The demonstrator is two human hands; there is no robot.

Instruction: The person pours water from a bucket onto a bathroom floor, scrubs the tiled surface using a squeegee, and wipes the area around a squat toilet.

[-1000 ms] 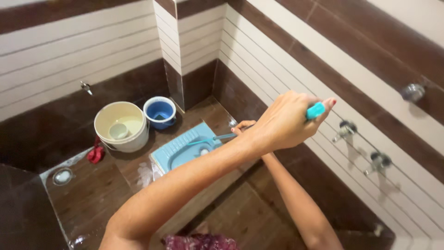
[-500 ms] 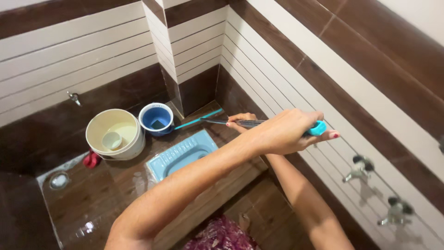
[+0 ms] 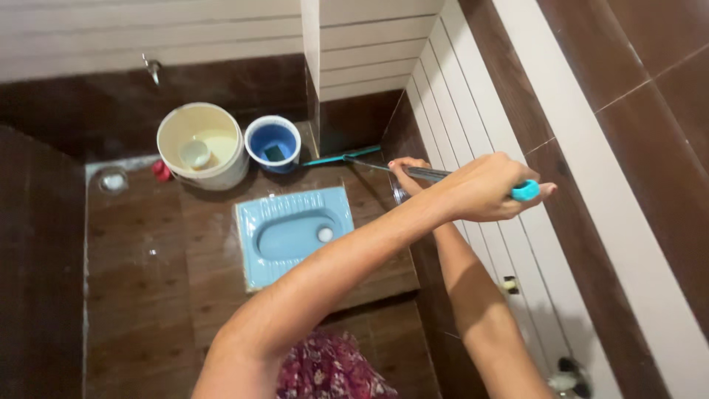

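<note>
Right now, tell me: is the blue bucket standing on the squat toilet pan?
No, the blue bucket stands on the floor beside the cream bucket, behind and apart from the squat toilet pan.

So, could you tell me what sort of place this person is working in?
Most likely a small tiled bathroom or toilet room. A blue squat toilet pan is set into the brown floor, a cream bucket and a blue bucket stand in the corner, and a tap sticks out of the striped wall tiles.
</note>
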